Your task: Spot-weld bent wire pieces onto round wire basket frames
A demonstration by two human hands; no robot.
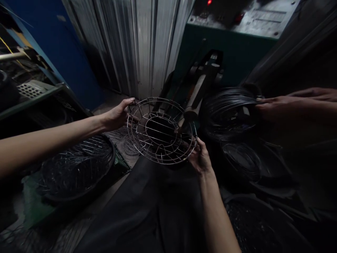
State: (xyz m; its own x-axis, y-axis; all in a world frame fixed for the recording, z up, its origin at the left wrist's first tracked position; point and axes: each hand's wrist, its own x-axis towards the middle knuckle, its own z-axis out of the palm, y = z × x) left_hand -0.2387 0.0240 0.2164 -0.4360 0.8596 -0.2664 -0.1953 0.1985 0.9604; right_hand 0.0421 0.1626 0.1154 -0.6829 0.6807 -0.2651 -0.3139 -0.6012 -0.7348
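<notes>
Held at its rim by my left hand (115, 115) and right hand (200, 157), the wire frame (160, 124) needs, I judge, steady support near the machine arm (197, 93).

- Wire frame (161, 131): smooth metal, faintly glossy.
- Wall (147, 42): ribbed sheet metal, dull sheen.
- Wire bundle (226, 102): dark metal, glossy strands.
- Control panel (265, 19): metal plate, blotchy surface.
- Clothing (147, 214): dark, matt cloth.

no legible text. metal panel (263, 31) on green machine (237, 51): faint marks, too dark and blurred to read. pale patch (61, 17) on blue panel (52, 38), maybe a label: too small to make out.
</notes>
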